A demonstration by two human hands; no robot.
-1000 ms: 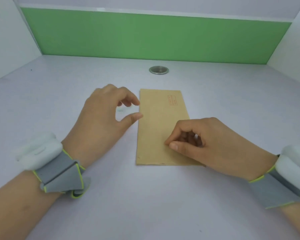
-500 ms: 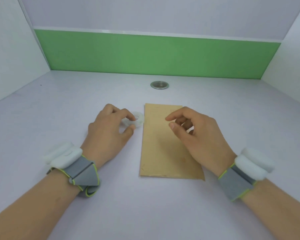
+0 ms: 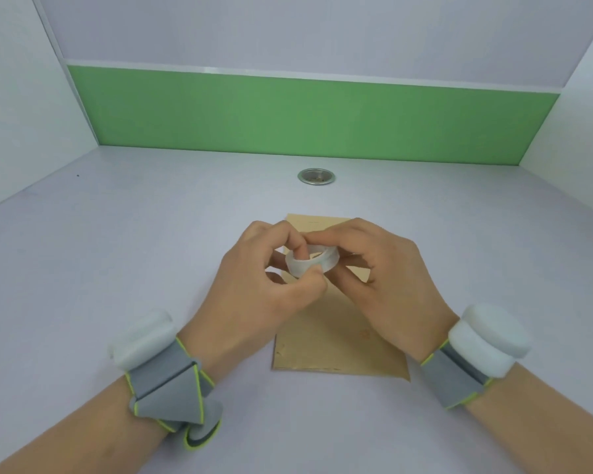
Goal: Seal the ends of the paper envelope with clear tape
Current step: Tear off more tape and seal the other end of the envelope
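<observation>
Both hands have come together since half a second ago, and the tape roll (image 3: 311, 266), which then sat on the desk (image 3: 124, 254) beside the envelope, is now lifted between them above the envelope's far half. On the left hand (image 3: 254, 295), the thumb presses the near rim of the roll and a fingertip pokes into its core. Meanwhile the right hand (image 3: 387, 285) closes its fingertips on the roll's top and far side, the remaining fingers curled underneath. Neither hand is open; both grip the same roll.

That roll is a small, wide ring, milky and translucent, with a smooth, slightly glossy outer face. Whether a free end of tape has been peeled up cannot be told.

Below the hands, the envelope (image 3: 339, 347) lies flat on the desk: a long, narrow rectangle of matte brown kraft paper, its near short edge square to the viewer, its middle hidden by the hands. Faint marks speckle its near part. Nothing shows of what it may contain.

Smooth and pale grey, the desk carries a round metal grommet (image 3: 316, 176) set into it farther back. Behind runs a green panel (image 3: 308, 118). Each wrist wears a grey fabric strap edged in yellow-green with a white foam-like block on top.
</observation>
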